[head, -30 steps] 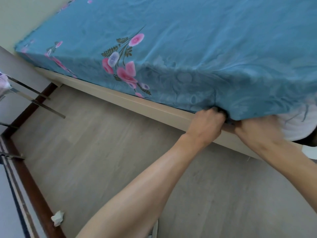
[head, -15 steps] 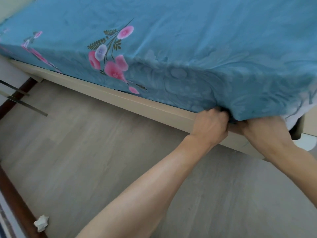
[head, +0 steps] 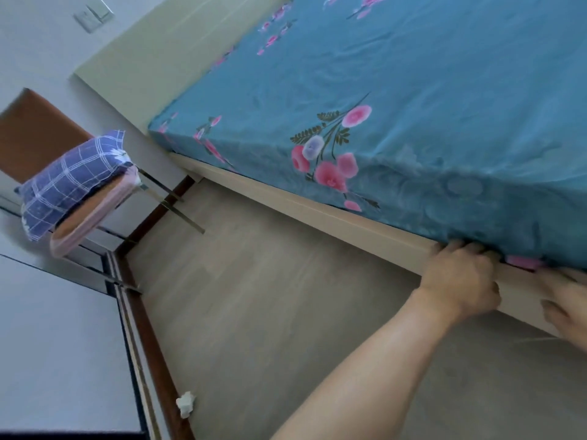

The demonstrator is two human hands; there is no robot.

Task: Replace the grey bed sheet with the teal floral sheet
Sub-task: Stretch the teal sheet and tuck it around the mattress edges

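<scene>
Tucking along the bed's side, the left hand [head: 460, 277] has its fingers curled round the hem of the teal sheet [head: 413, 90], which lies spread over the mattress. The right hand [head: 568, 306] is blurred at the edge, its grip impossible to judge. No writing readable. A chair [head: 41, 138] carries a checked pillow [head: 73, 182]; crumpled tissue [head: 185, 404] lies on the floor [head: 254, 312].

Open floor [head: 270, 312] alongside the bed frame [head: 317, 208], crumpled tissue [head: 185, 403] well out from the frame by the skirting, chair [head: 76, 198] with pillow [head: 70, 182] past the frame's far end, legs reaching toward it
</scene>
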